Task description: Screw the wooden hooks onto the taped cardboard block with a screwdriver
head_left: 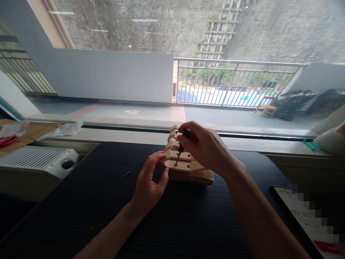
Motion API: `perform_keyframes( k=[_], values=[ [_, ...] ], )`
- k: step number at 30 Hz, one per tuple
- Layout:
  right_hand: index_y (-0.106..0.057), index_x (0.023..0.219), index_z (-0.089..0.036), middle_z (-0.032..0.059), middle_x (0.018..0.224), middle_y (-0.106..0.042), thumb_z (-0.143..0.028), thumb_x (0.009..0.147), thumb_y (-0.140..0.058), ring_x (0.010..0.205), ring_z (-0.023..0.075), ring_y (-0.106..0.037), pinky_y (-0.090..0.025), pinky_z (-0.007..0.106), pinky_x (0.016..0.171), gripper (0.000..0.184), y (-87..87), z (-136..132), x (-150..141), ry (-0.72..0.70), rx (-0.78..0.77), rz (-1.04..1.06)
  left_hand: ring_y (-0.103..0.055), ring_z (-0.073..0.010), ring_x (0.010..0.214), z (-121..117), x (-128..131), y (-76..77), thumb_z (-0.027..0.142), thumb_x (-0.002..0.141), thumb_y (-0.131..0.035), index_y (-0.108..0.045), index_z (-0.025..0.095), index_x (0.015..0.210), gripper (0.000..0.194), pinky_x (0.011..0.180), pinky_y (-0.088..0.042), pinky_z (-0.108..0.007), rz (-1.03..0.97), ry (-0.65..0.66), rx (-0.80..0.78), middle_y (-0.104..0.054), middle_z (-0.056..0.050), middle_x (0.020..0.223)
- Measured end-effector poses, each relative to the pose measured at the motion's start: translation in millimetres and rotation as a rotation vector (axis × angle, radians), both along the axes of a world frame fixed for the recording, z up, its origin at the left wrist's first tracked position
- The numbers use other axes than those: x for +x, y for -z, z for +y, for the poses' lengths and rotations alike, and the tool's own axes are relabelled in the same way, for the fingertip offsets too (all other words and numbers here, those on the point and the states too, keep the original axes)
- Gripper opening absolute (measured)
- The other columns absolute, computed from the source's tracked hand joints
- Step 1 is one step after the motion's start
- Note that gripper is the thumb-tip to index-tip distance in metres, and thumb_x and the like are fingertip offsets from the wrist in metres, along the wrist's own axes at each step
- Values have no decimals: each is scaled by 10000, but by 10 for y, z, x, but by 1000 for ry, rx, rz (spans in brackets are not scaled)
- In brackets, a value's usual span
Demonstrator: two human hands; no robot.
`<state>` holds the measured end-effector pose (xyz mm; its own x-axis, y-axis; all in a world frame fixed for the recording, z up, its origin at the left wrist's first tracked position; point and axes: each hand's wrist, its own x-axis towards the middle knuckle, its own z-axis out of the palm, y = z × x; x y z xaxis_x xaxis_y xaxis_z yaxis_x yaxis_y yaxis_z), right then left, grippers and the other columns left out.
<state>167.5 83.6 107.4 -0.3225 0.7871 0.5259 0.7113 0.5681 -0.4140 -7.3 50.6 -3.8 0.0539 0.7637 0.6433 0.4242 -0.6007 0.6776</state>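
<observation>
My right hand (207,147) is closed round the black handle of a small screwdriver (181,146). Its thin shaft points down, and the tip meets a hole near the rounded left end of the front wooden strip (180,166). That strip belongs to a pale wooden assembly of several similar strips with curved end pieces, above a wooden block (192,177). With thumb and fingers, my left hand (149,176) pinches the left end of the front strip; the exact contact is partly hidden. A small dark screw-like piece (126,174) lies on the table to the left.
The assembly rests on a black table (107,219) beside a window sill. A phone (299,216) showing a timer lies at the right edge. Left of the table are a white radiator (37,160) and cardboard (40,135) with plastic bags. A teal object (312,145) sits on the right sill.
</observation>
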Motion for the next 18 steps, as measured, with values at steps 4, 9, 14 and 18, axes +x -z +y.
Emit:
perform_keyframes(
  k=[4,9,14,18],
  values=[
    [-581,992,-226,-20,677,-576,-326,868,-450,570,76,-427,-278,228,583,206,-18,-52,-22,-77,-14,-18,-561,-193,1055,-4,4,-5,89,783,-548,-473,216,1178,422,905,-488,-337,10,-19,3,-522,-74,1226],
    [-591,887,-192,-24,611,-544,-372,860,-466,535,70,-395,-267,231,565,221,19,28,-14,9,0,2,-562,-192,1052,-6,5,-13,84,786,-545,-470,215,1181,423,888,-496,-331,10,-8,9,-525,-75,1222],
    [-598,863,-171,-14,597,-540,-409,847,-475,532,75,-403,-272,237,564,268,32,71,23,110,-3,10,-566,-198,1054,1,1,-6,89,780,-550,-471,229,1185,436,894,-497,-344,12,-13,7,-527,-73,1224],
    [-605,843,-194,-28,586,-522,-395,850,-468,528,68,-387,-276,235,578,243,-16,-17,15,25,-19,-1,-568,-200,1050,1,4,-11,91,782,-550,-474,224,1187,433,896,-498,-347,14,-13,8,-528,-77,1222]
  ],
)
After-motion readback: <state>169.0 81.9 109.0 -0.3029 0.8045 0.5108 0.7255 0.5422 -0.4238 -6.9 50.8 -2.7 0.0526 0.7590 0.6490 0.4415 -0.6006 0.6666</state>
